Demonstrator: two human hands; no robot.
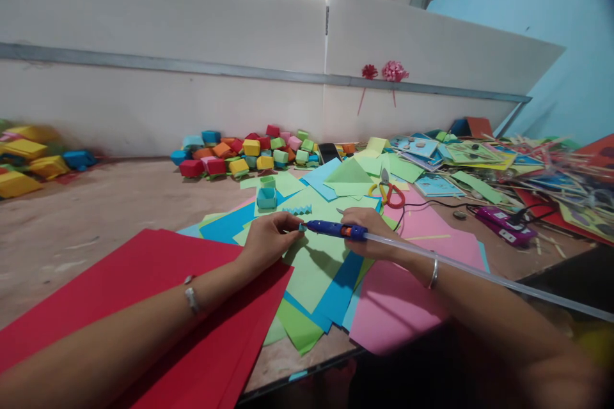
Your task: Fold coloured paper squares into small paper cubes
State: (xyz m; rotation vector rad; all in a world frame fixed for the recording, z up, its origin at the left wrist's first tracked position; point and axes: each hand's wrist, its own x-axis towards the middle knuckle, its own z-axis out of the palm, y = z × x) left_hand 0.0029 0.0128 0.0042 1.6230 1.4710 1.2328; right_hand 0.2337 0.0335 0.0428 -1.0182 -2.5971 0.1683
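Note:
My right hand point(367, 228) is wrapped round a blue hot glue gun point(330, 229), with a long clear glue stick point(455, 260) running out of its back end. The gun's nozzle points left and meets a small light-blue paper piece point(302, 227). Pinched between thumb and fingers, that piece is in my left hand point(271, 239). Just beyond my fingers lies a zigzag-cut light-blue paper strip point(297, 209). A small open teal paper box point(267, 198) stands behind it. Loose green and blue sheets point(311, 275) lie beneath both hands.
Red sheets point(144, 281) lie under my left forearm, pink sheets point(398, 307) at the right. Scissors point(386, 192) with red and yellow handles rest behind my right hand. A black cord leads to a purple power strip point(506, 227). Many small coloured paper boxes point(240, 153) line the wall.

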